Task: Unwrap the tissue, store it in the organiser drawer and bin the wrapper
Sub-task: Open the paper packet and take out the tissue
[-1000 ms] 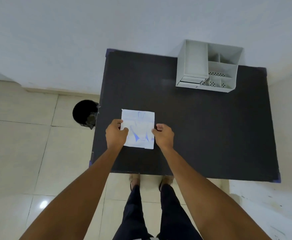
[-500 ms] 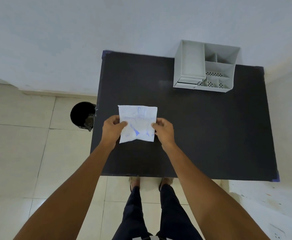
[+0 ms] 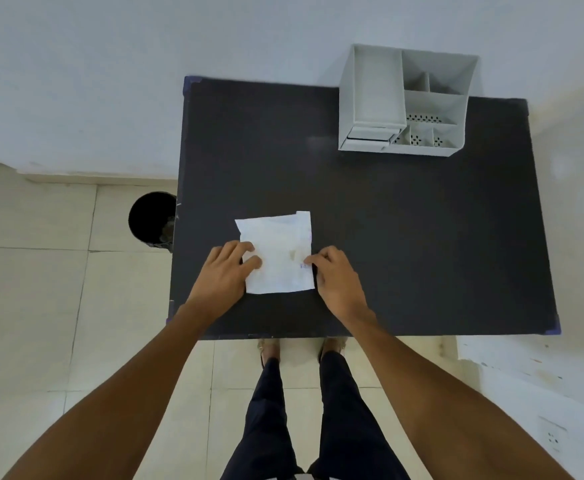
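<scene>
I have the wrapped tissue (image 3: 276, 252) lying flat on the black table (image 3: 422, 237), near its front edge and left of the middle, its plain white side up with a strip of faint blue print along the right border. My left hand (image 3: 226, 268) holds its left edge, thumb and fingertips pinched onto the paper, and my right hand (image 3: 335, 277) holds its right edge the same way, fingertips on the printed strip; both hands rest low against the table as they grip. At the far right corner of the table stands the grey organiser (image 3: 405, 102), well apart from the packet. Its tall left section looks bare inside, and below that section the small drawer (image 3: 368, 137) faces me; I cannot tell whether it is pushed fully shut. The right side is split into open compartments, two at the back, one wide one in the middle with a perforated floor, and three small ones at the front, also perforated; I see nothing in any of them. On the tiled floor, just beside the table's left edge, stands the black bin (image 3: 150, 218); its inside is too dark to make out any contents. My legs and feet show below the table's front edge.
</scene>
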